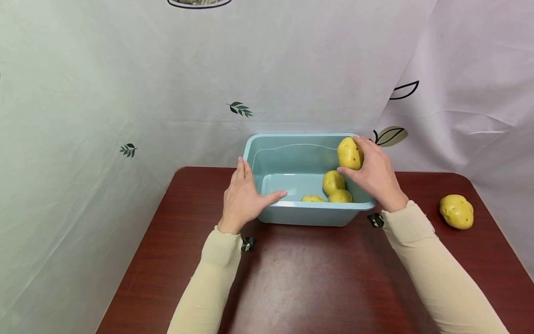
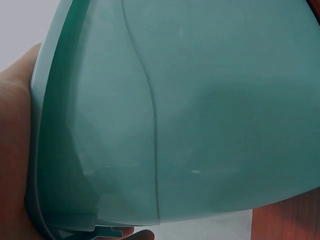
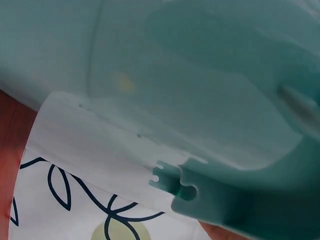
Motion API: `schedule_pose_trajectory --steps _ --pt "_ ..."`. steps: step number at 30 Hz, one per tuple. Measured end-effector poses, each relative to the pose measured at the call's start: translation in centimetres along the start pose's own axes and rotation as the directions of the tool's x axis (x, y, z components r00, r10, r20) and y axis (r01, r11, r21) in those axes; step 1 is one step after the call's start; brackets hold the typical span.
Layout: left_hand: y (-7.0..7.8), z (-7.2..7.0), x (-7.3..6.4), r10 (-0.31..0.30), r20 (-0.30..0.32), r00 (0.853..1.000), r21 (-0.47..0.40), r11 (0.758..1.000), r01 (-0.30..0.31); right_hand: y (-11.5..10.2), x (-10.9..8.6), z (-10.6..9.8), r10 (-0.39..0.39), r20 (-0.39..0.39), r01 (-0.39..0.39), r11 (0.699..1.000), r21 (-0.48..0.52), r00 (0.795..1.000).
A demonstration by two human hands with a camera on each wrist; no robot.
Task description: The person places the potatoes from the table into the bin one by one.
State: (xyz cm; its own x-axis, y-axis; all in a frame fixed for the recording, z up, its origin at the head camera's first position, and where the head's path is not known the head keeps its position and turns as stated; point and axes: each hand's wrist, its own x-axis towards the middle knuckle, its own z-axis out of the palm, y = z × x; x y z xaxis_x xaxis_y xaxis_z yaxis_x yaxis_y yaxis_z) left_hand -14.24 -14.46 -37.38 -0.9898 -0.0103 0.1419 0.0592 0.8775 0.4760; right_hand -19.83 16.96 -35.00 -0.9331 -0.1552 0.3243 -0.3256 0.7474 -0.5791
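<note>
A light-blue plastic bin (image 1: 310, 214) sits near the back of the table. My left hand (image 1: 244, 202) rests at its front left corner, fingers straight along the left side and thumb lying across the front rim. My right hand (image 1: 377, 174) holds a yellow potato (image 1: 348, 153) between thumb and fingers at the right end of the bin, above the others. Inside lie a potato (image 1: 333, 182), a second potato (image 1: 340, 196) and a third potato (image 1: 313, 198), partly hidden by the front wall. The bin's outer wall (image 2: 225, 120) fills most of the left wrist view.
Another potato (image 1: 456, 211) lies on the dark red table (image 1: 308, 283), to the right of the right forearm. A pale cloth with leaf prints (image 1: 308, 69) hangs behind the table and at both sides. In the right wrist view the bin's notched rim (image 3: 180, 187) shows.
</note>
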Motion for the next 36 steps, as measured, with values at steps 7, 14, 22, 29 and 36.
schedule_pose_trajectory --steps 7,14,22,29,36 --pt "0.1 0.0 0.0 0.000 -0.006 1.000 0.003 1.000 0.000 0.1 0.2 0.3 0.012 0.035 -0.011 1.000 -0.019 0.999" --pt "0.0 0.0 0.0 -0.002 -0.002 1.000 0.007 1.000 0.002 0.4 0.1 0.3 0.051 0.052 -0.049 0.998 -0.049 0.997" --pt "0.0 0.0 0.0 0.002 -0.004 1.000 -0.001 1.000 -0.002 0.8 -0.3 0.2 0.026 -0.001 -0.026 0.999 -0.046 1.000" --pt "0.0 0.0 0.0 0.002 -0.006 1.000 -0.002 1.000 -0.002 0.8 -0.9 -0.3 0.010 -0.041 -0.011 0.999 -0.033 0.999" --pt "0.0 0.0 0.0 0.003 -0.006 1.000 -0.002 1.000 -0.003 0.8 -1.3 -0.8 -0.027 -0.077 0.025 0.999 -0.028 0.997"
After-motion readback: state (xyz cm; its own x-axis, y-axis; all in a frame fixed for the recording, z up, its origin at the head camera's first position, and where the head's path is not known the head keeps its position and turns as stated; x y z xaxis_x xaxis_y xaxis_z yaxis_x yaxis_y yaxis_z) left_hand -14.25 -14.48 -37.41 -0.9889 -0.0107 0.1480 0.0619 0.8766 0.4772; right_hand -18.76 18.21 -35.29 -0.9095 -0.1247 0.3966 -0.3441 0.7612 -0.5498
